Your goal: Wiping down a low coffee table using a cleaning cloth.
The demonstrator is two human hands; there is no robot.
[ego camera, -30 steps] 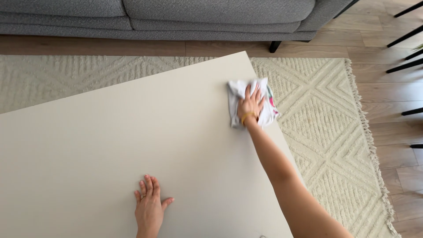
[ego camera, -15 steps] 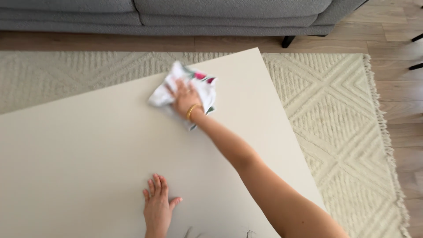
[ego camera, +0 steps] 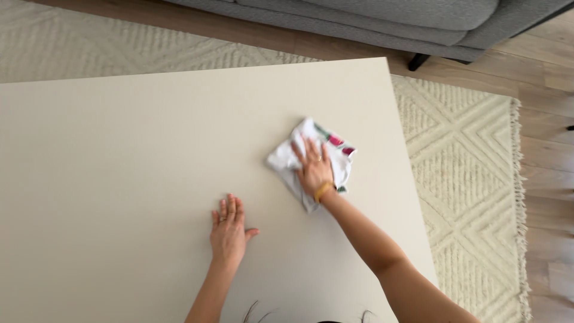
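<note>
Our right hand [ego camera: 313, 169] lies flat on top of a crumpled cloth [ego camera: 311, 160], a little right of the centre of the frame. The grip is released: the fingers [ego camera: 310, 151] are extended and spread across the fabric, pointing toward the upper left of the frame, and the palm presses the cloth against the table [ego camera: 149, 149] rather than closing around it. A ring shows on one finger, and a yellow bangle [ego camera: 323, 191] circles the wrist just below the cloth's lower edge. The cloth is white with a pink and green print visible along its upper right edge; it is bunched into an irregular, roughly diamond-shaped pad, with folds projecting beyond the hand on the left, top and right. It lies wholly on the tabletop, near the table's right edge but apart from it. Our left hand [ego camera: 228, 231] sits in the lower centre of the frame, also open, palm down directly on the bare table surface, fingers together and thumb angled out to the right; it holds nothing and is well apart from the cloth. The table is a plain, matt beige slab. A cream textured rug [ego camera: 466, 155] with a fringed edge lies under it, and a grey sofa [ego camera: 418, 18] runs along the top of the frame above a wooden floor [ego camera: 550, 107].
</note>
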